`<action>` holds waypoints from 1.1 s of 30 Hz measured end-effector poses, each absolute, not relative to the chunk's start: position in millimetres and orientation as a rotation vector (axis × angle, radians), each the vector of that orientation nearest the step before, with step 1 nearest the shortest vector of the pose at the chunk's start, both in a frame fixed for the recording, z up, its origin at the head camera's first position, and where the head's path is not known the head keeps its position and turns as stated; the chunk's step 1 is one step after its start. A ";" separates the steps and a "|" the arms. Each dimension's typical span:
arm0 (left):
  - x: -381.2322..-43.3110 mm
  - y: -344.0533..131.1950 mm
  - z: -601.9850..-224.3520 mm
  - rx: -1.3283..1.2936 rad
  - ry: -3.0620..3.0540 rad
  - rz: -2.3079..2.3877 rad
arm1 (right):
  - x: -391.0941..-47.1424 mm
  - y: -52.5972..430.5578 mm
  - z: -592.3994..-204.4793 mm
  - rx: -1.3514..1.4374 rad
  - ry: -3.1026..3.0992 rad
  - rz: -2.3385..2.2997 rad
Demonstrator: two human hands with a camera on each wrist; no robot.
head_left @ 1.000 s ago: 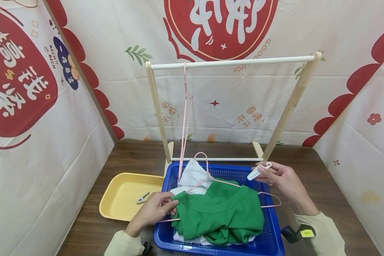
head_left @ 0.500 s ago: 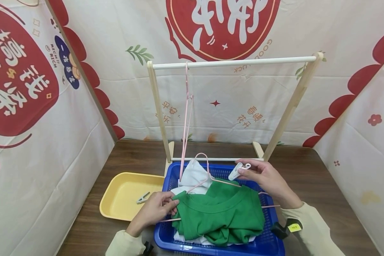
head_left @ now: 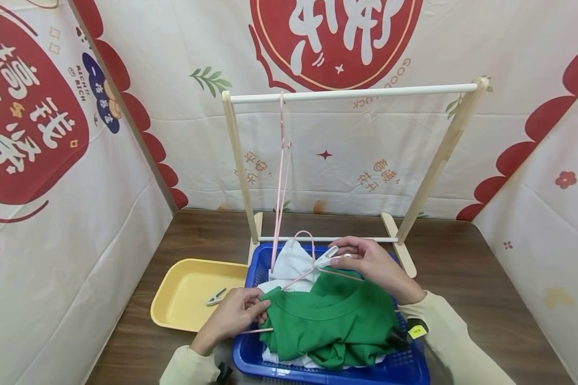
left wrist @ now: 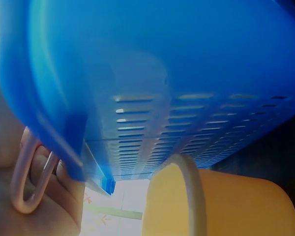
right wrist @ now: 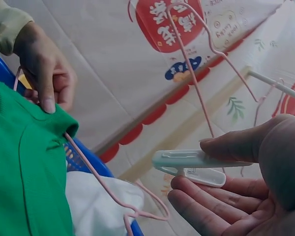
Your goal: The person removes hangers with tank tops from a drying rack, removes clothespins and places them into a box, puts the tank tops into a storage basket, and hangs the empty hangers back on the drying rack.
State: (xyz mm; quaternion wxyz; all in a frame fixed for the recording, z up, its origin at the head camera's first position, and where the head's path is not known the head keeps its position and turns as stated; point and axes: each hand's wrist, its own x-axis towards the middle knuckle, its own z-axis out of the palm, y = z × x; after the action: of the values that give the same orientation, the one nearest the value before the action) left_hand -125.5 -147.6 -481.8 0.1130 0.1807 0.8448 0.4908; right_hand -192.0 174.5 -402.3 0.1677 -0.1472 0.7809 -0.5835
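A green garment lies over the blue basket with a pink hanger through its neck area. My left hand pinches the garment's left shoulder; the hanger's looped end lies against that palm in the left wrist view. My right hand holds a white clothespin above the back of the garment, close to the hanger's neck. In the right wrist view thumb and fingers grip this clothespin on its two arms.
A yellow tray left of the basket contains another clothespin. Behind the basket stands a wooden rack with a white bar, from which a second pink hanger hangs. White cloth lies in the basket.
My right hand has moved left with the clothespin, from beyond the basket's right side to near the hanger's neck. My left hand keeps its pinch on the garment in the same place.
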 end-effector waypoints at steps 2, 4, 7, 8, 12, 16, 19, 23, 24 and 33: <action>-124.8 -148.1 -482.2 0.524 2.475 1.450 | -194.3 169.2 -402.6 -0.431 2.205 -1.654; -124.3 -148.1 -482.4 0.517 2.468 1.463 | -196.8 164.5 -402.7 -0.443 2.205 -1.641; -123.8 -148.0 -482.6 0.512 2.466 1.468 | -199.6 159.1 -402.4 -0.473 2.222 -1.616; -123.7 -148.0 -482.7 0.510 2.467 1.466 | -200.2 157.5 -402.6 -0.487 2.228 -1.610; -124.0 -147.9 -482.8 0.514 2.481 1.448 | -202.8 150.1 -402.2 -0.533 2.224 -1.602; -124.4 -147.4 -482.4 0.516 2.496 1.434 | -206.6 142.6 -401.5 -0.527 2.245 -1.576; -124.4 -146.8 -482.3 0.514 2.504 1.431 | -210.0 137.6 -402.6 -0.509 2.259 -1.558; -124.2 -146.2 -482.6 0.514 2.508 1.431 | -212.9 130.5 -405.6 -0.519 2.271 -1.535; -124.2 -146.1 -482.7 0.515 2.507 1.431 | -213.0 128.7 -406.1 -0.529 2.273 -1.531; -123.8 -146.1 -480.9 0.506 2.496 1.439 | -212.9 109.0 -404.9 -0.647 2.289 -1.500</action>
State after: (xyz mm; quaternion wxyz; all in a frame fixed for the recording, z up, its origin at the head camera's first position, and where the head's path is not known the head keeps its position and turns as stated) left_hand -123.8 -146.1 -480.9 0.1080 0.1719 0.8483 0.4890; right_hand -212.9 109.0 -404.9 0.1641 -0.2269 0.8030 -0.5261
